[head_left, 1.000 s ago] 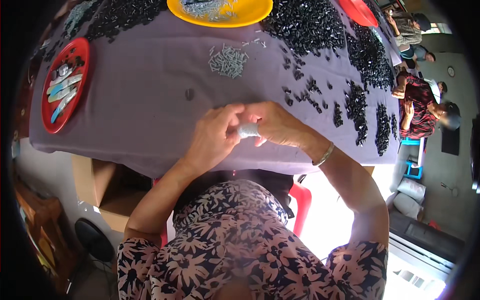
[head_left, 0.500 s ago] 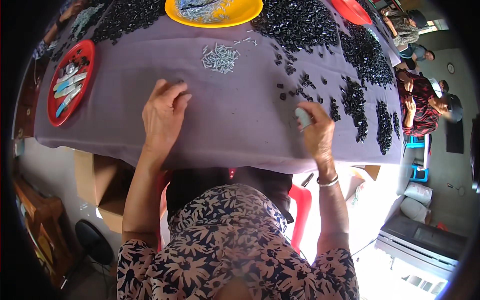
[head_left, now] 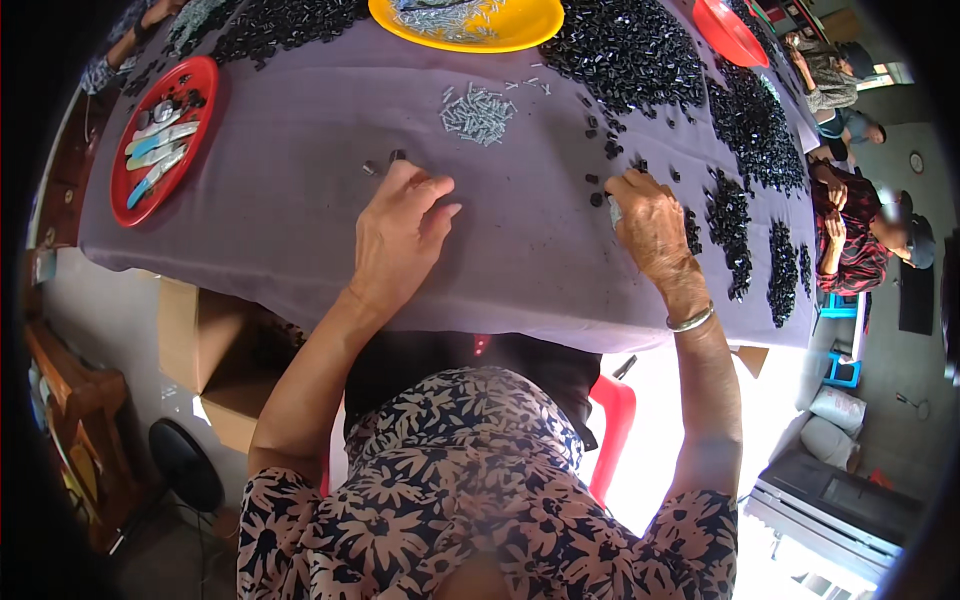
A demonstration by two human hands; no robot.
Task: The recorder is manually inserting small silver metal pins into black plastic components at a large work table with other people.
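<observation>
Over purple cloth: left hand loosely parted; right hand near black pieces, grip unclear.

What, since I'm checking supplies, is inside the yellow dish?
The yellow dish holds small clear-looking rods, with something dark lying among them, too cut off to identify. Whatever lies under the rods is covered; the far rim is out of frame.

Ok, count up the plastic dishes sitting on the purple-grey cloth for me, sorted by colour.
Red dishes: 2 (one at the left, one at the upper right)
Yellow dish: 1 (top centre, partly cut off by the picture's edge)
Total: 3
</observation>
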